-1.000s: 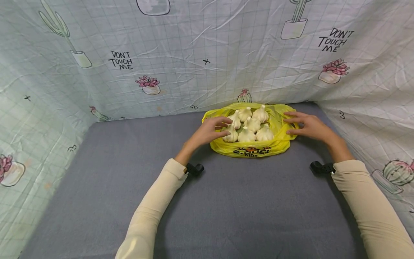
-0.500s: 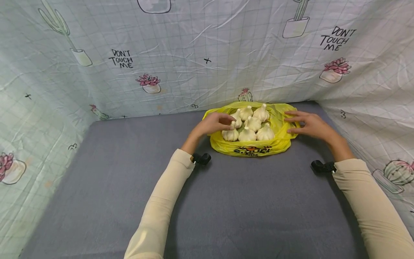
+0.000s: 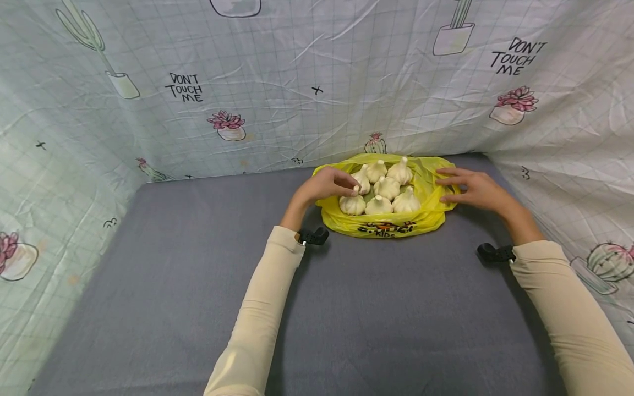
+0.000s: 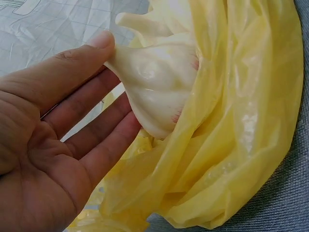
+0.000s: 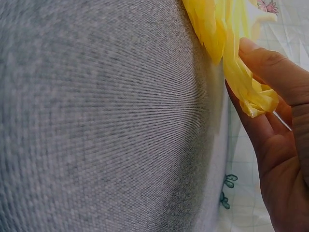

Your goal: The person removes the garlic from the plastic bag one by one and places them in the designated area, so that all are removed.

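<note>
Several white garlic bulbs [image 3: 387,188] sit in a yellow plastic bag [image 3: 391,225] with its mouth spread wide. My left hand [image 3: 324,184] reaches in over the bag's left side. In the left wrist view its thumb and fingers pinch the stem of the front-left garlic bulb [image 4: 157,79], whose base is hidden behind the yellow plastic. My right hand [image 3: 473,190] is at the bag's right edge. In the right wrist view the crumpled yellow edge [image 5: 253,92] passes between that hand's thumb and fingers.
A grey cloth-covered table [image 3: 198,275] lies under the bag and extends left and forward. Behind it hangs a white printed curtain [image 3: 277,71] with cactus drawings, close to the bag's far side. Black wrist straps [image 3: 495,254] sit at both cuffs.
My left hand has moved right and closed its thumb and fingers on the front-left garlic bulb's stem. My right hand has stayed at the bag's right edge.
</note>
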Motion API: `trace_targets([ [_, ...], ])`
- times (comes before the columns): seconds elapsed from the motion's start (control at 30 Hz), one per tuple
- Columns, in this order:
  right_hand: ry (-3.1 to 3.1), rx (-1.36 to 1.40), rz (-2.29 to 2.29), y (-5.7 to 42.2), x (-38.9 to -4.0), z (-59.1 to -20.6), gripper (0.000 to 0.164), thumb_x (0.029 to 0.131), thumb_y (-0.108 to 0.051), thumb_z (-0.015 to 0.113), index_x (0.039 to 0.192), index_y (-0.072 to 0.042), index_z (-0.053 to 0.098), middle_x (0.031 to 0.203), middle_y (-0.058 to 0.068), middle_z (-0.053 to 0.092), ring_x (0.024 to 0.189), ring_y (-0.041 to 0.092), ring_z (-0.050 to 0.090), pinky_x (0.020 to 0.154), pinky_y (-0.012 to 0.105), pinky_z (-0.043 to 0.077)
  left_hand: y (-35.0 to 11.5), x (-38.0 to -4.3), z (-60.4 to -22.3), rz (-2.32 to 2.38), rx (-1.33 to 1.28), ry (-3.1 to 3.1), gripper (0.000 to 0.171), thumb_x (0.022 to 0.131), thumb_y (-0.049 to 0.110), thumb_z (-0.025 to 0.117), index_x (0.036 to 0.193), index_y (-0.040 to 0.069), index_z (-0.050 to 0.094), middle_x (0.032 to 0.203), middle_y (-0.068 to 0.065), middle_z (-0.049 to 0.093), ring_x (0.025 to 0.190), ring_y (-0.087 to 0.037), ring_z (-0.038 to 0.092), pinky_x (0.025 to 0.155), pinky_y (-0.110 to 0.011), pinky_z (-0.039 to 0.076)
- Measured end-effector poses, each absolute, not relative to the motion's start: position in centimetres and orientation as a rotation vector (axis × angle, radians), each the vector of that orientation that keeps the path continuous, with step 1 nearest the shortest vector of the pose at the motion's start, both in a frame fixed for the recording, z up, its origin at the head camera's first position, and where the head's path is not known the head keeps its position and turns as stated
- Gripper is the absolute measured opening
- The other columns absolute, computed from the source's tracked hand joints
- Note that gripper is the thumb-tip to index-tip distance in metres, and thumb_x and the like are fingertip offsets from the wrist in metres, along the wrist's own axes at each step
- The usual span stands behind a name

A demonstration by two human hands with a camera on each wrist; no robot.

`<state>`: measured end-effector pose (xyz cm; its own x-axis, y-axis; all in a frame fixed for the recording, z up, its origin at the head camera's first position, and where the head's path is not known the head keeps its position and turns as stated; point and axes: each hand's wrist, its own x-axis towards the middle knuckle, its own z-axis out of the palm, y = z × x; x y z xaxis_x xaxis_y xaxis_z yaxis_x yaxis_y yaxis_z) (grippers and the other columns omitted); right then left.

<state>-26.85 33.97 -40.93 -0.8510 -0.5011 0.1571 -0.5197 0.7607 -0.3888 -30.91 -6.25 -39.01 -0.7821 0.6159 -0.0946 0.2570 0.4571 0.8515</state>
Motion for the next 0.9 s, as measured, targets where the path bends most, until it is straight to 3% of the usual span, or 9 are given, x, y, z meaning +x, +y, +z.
trace_targets([
  [0.63,-2.858,0.857,0.66,34.2,-26.8,-41.4,0.047,0.082,-0.015,0.085,0.125,-0.003,0.072,0.147,0.016,0.054,0.13,0.043,0.052,0.098,0.055,0.044,-7.1,-30.0,-38.7,1.366,0.774,2.292,0.024,0.096,0.016,0.074,0.119,0.009,0.077,0.118,-0.005,0.074,0.107,-0.017,0.068,0.095,-0.038,0.054],
  [0.9,-2.856,0.867,0.621,34.1,-26.7,-41.2,0.047,0.082,-0.014,0.085,0.126,-0.004,0.073,0.146,0.017,0.055,0.117,0.036,0.06,0.087,0.048,0.045,-7.8,-29.6,-37.9,1.427,0.802,2.301,0.026,0.095,0.02,0.075,0.12,0.011,0.076,0.117,-0.003,0.074,0.107,-0.016,0.068,0.094,-0.036,0.054],
])
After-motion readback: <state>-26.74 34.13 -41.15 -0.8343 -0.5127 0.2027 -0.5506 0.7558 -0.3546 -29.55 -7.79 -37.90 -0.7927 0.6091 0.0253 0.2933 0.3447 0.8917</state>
